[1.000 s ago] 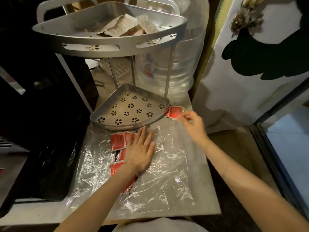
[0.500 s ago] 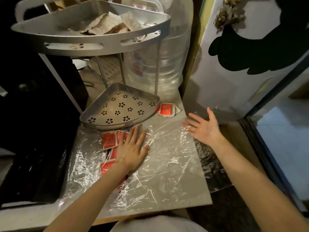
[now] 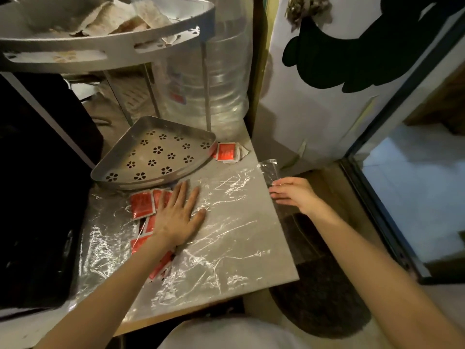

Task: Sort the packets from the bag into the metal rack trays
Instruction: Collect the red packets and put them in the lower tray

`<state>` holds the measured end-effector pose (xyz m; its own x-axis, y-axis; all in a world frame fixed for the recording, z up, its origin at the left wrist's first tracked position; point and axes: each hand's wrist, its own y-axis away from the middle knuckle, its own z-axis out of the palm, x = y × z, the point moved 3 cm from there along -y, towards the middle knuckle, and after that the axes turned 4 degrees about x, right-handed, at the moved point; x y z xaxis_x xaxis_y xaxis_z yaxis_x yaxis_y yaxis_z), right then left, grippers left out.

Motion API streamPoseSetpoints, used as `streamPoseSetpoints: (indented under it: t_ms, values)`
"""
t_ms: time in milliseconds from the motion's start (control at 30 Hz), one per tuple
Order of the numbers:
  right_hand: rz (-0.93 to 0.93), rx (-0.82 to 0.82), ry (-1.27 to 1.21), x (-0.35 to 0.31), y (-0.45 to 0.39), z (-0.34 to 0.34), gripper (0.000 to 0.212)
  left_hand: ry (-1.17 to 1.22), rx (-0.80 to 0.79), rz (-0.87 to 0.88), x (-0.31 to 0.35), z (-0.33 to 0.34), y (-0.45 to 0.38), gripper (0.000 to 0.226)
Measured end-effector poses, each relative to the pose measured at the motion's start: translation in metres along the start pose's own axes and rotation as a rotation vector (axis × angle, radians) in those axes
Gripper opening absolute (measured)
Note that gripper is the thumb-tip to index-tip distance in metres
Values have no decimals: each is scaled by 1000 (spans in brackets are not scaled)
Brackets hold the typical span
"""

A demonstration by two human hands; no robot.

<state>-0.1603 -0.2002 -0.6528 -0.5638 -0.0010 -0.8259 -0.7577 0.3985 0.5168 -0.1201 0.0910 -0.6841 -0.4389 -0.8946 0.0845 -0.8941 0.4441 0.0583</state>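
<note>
A clear plastic bag (image 3: pixel 226 222) lies spread flat on the grey tabletop. Several red packets (image 3: pixel 142 205) sit inside it at its left side. My left hand (image 3: pixel 176 217) presses flat on the bag, fingers apart, partly covering those packets. My right hand (image 3: pixel 294 193) rests palm down with straight fingers on the bag's right edge, at the table's right side; its thumb is hidden. A few more red packets (image 3: pixel 226 152) lie on the table beside the lower rack tray (image 3: pixel 120 182), which holds nothing. The upper tray (image 3: pixel 75 49) holds pale crumpled packets (image 3: pixel 130 18).
A large clear water bottle (image 3: pixel 226 71) stands behind the rack. A black appliance (image 3: pixel 37 172) fills the left side. A white door with a black shape (image 3: pixel 327 109) is to the right, and a dark mat (image 3: pixel 314 285) lies on the floor below the table's edge.
My right hand let go of the red packets beside the lower tray, swung out to the right, then came down onto the bag's right edge. My left hand stayed put.
</note>
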Motion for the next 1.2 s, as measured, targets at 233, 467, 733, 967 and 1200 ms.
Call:
streamPoseSetpoints:
  t_ms: [233,467,733,967,1200]
  values:
    - [-172,280,556,-19,-6,12,43,416,-92,-45,-7,-23,-3,86]
    - [-676,73,1008,-68,23,77,42,636,329,-221,-18,-97,36,62]
    - [-856,-553,880,-82,64,197,47,512,46,-595,-41,-82,99,79]
    - [-918,-684,1068,-75,74,243,49,413,-183,-815,-39,-50,128,71]
    - [-1056,-565,1237,-57,69,260,64,471,-111,-861,-37,-40,120,53]
